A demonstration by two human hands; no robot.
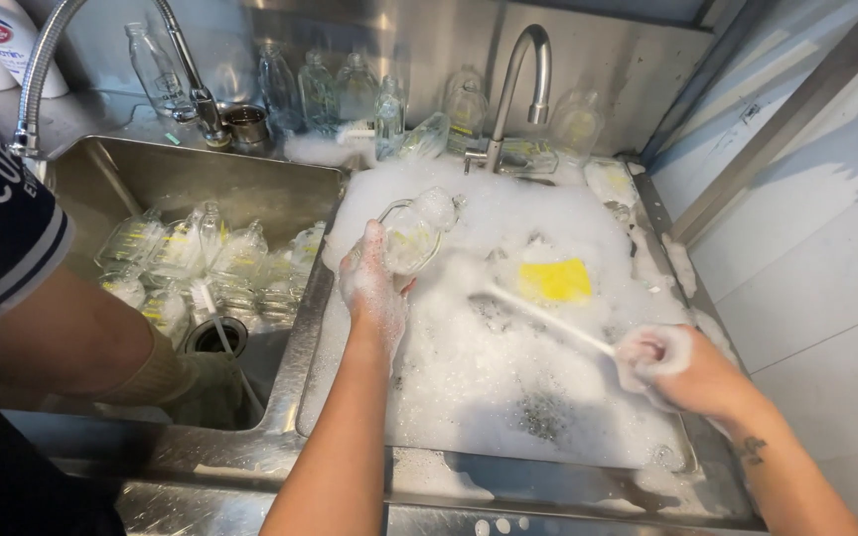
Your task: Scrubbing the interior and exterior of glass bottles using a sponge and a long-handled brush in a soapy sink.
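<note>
Bottle (pixel 412 233): soapy glass, above foam-filled sink (pixel 508 397), 11 o'clock from brush.
Left hand (pixel 374 288): fingers wrapped round bottle.
Right hand (pixel 672 362): fingers clenched on brush (pixel 548 318) handle.
Progress: rinsed-looking bottles (pixel 201 263) piled in left basin; more wait at 12 o'clock.

I read a commercial dishwashing station: double steel sink (pixel 295 328), steel backsplash (pixel 429 45), sprayer hose (pixel 42 69), many glass bottles (pixel 320 94).

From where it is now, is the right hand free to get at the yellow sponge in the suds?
Probably not directly: the right hand is closed round a long brush handle. The yellow sponge lies uncovered on the foam, with nothing between them, so the path is free once the handle is let go.
</note>
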